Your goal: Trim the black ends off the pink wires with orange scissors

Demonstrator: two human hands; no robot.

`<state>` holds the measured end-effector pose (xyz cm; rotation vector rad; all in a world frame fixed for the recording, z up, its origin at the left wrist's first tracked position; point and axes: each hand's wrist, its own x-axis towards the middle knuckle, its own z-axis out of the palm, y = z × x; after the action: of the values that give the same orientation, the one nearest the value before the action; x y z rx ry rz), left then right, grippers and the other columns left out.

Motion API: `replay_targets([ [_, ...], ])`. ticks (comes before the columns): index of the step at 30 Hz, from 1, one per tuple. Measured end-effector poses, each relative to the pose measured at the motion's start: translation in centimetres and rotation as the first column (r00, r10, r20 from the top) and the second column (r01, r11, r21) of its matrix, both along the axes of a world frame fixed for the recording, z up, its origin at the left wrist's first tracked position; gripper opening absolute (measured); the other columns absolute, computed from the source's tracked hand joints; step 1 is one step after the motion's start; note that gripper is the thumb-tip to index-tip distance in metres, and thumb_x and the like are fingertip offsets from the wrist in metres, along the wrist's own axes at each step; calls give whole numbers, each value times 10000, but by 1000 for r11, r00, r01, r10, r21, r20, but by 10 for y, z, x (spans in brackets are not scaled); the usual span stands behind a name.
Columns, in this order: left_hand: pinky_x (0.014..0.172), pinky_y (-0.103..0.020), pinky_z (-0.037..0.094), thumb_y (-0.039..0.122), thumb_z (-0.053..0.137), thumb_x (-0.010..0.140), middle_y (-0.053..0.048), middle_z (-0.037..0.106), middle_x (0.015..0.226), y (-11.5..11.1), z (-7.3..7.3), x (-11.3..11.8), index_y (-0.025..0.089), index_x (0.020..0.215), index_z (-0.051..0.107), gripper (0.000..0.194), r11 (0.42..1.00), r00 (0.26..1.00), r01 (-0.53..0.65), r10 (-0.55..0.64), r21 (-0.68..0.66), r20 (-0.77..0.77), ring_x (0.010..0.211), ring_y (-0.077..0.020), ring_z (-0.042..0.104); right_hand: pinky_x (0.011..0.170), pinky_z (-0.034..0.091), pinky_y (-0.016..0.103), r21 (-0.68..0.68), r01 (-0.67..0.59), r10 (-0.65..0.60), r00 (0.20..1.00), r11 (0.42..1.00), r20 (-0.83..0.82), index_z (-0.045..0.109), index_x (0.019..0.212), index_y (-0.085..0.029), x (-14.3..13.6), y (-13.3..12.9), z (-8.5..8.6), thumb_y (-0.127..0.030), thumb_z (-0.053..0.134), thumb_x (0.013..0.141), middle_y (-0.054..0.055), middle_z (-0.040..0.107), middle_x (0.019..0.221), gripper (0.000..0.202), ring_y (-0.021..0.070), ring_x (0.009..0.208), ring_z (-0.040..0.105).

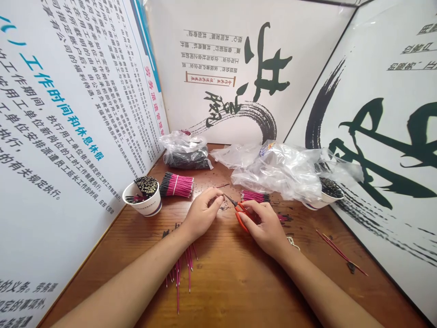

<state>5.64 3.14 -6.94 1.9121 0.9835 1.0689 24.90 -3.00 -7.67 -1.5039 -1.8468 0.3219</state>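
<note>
My right hand (264,223) grips a pair of small scissors (241,209) with orange handles and dark blades. The blades point left, their tip close to the fingertips of my left hand (205,209). Those fingers are closed in a pinch; what they hold is too small to make out. A thin dark strand (223,186) shows just beyond them. Under my left forearm lie loose magenta wires (178,278) with black sleeves at the far end and bare tips towards me. A bundle of magenta wires (254,196) lies behind the scissors, partly covered by my right hand.
At the left stands a paper cup (152,208) of black-ended wires, beside a banded wire bundle (176,184). Plastic bags (283,168) lie at the back, near another filled cup (317,203). Loose wires (337,248) lie at right. Printed panels (218,100) enclose the wooden table (218,296).
</note>
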Motion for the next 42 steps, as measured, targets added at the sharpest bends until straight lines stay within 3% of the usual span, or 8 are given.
replay_targets([
  [42,754,-263,400,283,446,921,-14,557,795,1,0,1,168,806,561,199,1000,1000,-3,3,0,2,781,-148,509,735,440,349,23,22,-23,999,999,25,651,988,-238,0,-3,1,-407,579,899,38,677,810,205,221,778,544],
])
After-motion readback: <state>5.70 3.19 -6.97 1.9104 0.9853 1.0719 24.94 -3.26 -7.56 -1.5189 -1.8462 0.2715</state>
